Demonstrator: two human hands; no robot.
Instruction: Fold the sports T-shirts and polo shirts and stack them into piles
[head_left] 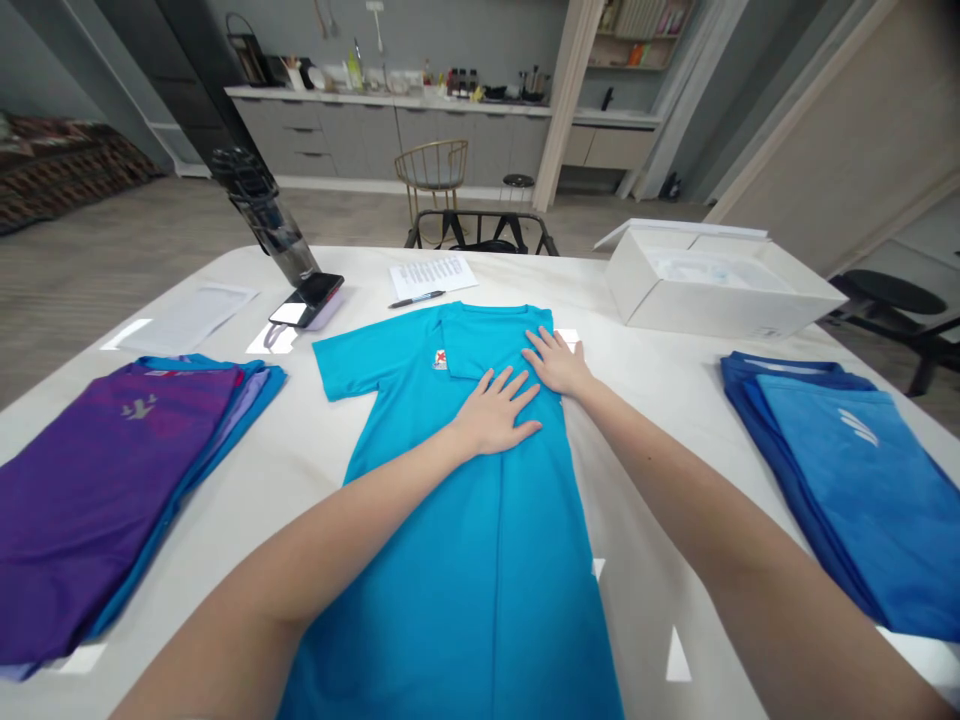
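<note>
A turquoise short-sleeved T-shirt (457, 520) lies flat on the white table (225, 440), collar at the far end and a small red-and-white label (440, 359) near the neck. My left hand (495, 412) presses flat on its chest, fingers spread. My right hand (553, 362) rests palm down near the shirt's far right shoulder, also spread. Neither hand grips anything.
Folded purple and blue shirts (112, 470) lie to the left, a folded blue stack (840, 480) to the right. Farther back are an open white box (720, 285), a printed sheet (433, 277), a pen (417, 298), a phone (307, 300) and a tumbler (274, 220).
</note>
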